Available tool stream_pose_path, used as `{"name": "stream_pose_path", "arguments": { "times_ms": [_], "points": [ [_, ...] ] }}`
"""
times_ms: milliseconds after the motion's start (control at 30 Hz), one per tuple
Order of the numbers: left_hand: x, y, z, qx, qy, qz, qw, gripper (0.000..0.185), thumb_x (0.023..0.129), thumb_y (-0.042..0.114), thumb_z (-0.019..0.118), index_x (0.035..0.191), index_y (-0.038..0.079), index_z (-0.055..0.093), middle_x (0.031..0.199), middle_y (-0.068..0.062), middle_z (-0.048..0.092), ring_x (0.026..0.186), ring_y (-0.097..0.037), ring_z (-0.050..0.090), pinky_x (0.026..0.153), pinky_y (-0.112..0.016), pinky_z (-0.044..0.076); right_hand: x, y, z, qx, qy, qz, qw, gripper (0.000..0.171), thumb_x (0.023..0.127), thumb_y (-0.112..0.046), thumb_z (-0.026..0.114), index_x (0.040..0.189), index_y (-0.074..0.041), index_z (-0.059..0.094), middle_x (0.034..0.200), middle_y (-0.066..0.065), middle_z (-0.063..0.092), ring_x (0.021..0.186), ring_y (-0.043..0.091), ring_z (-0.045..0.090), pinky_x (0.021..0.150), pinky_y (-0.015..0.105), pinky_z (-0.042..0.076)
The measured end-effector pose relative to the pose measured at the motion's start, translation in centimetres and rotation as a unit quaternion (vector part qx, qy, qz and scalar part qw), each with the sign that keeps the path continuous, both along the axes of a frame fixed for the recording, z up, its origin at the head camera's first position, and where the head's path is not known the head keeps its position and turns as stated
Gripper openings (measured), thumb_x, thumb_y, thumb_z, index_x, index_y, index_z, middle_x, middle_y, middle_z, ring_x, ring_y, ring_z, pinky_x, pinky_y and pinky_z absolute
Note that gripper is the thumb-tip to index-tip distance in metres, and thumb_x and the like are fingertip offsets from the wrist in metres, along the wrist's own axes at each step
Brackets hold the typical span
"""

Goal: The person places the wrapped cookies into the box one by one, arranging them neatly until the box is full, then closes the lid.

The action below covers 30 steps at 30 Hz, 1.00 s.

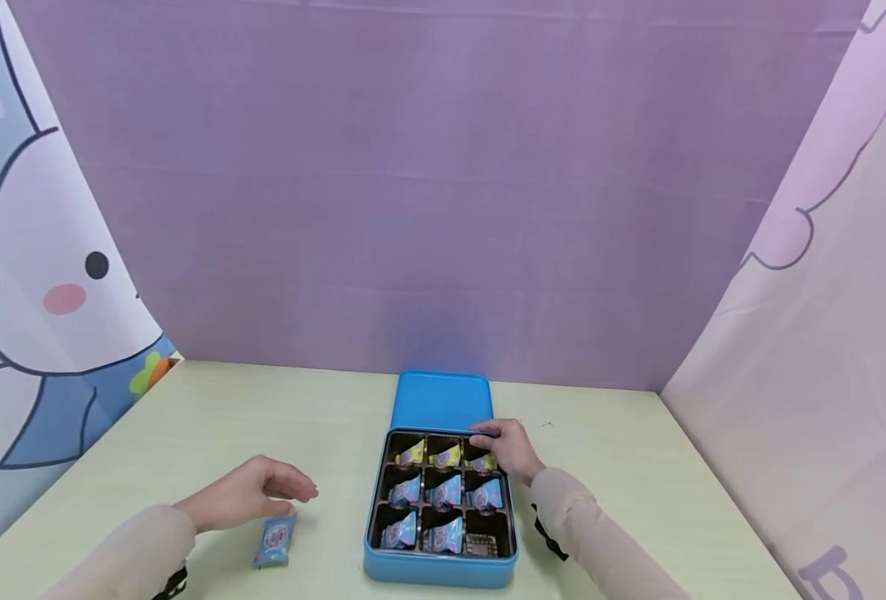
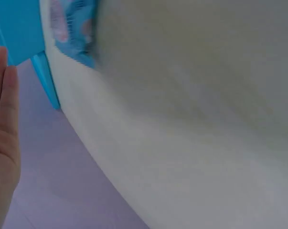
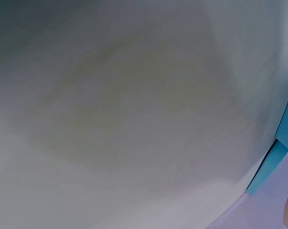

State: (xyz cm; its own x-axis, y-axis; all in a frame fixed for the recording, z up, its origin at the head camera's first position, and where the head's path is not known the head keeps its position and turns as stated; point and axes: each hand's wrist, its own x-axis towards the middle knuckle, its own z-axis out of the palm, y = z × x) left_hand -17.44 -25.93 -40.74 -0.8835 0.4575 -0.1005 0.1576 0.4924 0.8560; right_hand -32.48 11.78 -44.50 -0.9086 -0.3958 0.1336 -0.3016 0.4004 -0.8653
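- the left hand (image 1: 251,493) was open, with its fingers loose and a little bent, and it held nothing.
- it was just above a small blue candy packet (image 1: 275,540) that lay flat on the pale green table (image 1: 210,417), near the person.
- the right hand (image 1: 508,446) was over the far right pocket of the blue tin box (image 1: 437,569); its fingers were bent down onto a yellow candy (image 1: 486,463) there, but i could not tell if they held it.
- the box had nine little pockets. eight had a wrapped candy in them, yellow ones in the far row and blue ones closer.
- the near right pocket (image 1: 481,546) had no wrapped candy like that.
- the blue lid (image 1: 443,400) lay flat, touching the far side of the box.
- both wrist views were blurry and showed mostly table.
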Motion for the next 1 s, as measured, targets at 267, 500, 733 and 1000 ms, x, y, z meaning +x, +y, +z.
{"name": "stream_pose_path", "arguments": {
  "times_ms": [267,500,733,1000],
  "points": [
    [0.8,-1.5,-2.4,0.0,-0.035,-0.003,0.9994,0.03,0.082,0.007,0.067,0.112,0.005,0.064,0.112,-0.012,0.065,0.104,-0.021,0.061,0.088,-0.036,0.051,0.2,0.0,0.2,0.003,0.007,0.002,1.0,0.026,0.088,-0.016,0.061,0.111,-0.006,0.066,0.116,0.014,0.062,0.107,0.029,0.058,0.085,0.038,0.052],
    [1.2,-1.3,-3.1,-0.027,-0.018,0.002,0.9995,0.03,0.08,0.004,0.067,0.11,0.008,0.065,0.111,-0.008,0.066,0.102,-0.013,0.06,0.087,-0.034,0.051,0.1,0.0,0.2,0.002,0.006,0.003,1.0,0.026,0.088,-0.017,0.061,0.111,-0.006,0.066,0.114,0.014,0.063,0.106,0.029,0.059,0.086,0.039,0.052],
    [0.8,-1.0,-3.5,-0.027,0.01,0.007,0.9996,0.031,0.08,0.002,0.067,0.11,0.009,0.066,0.111,-0.007,0.066,0.099,0.0,0.059,0.088,-0.037,0.049,0.2,0.1,0.2,0.005,0.004,-0.001,1.0,0.026,0.088,-0.017,0.061,0.111,-0.007,0.066,0.115,0.014,0.063,0.107,0.029,0.058,0.087,0.04,0.052],
    [0.2,-0.5,-3.9,-0.04,0.071,0.021,0.9965,0.03,0.08,0.015,0.07,0.109,0.005,0.065,0.107,-0.007,0.067,0.098,-0.008,0.062,0.087,-0.028,0.051,0.3,0.1,0.3,0.006,0.009,0.002,1.0,0.028,0.088,-0.016,0.06,0.112,-0.004,0.065,0.115,0.014,0.062,0.108,0.03,0.058,0.088,0.041,0.051]
  ]
}}
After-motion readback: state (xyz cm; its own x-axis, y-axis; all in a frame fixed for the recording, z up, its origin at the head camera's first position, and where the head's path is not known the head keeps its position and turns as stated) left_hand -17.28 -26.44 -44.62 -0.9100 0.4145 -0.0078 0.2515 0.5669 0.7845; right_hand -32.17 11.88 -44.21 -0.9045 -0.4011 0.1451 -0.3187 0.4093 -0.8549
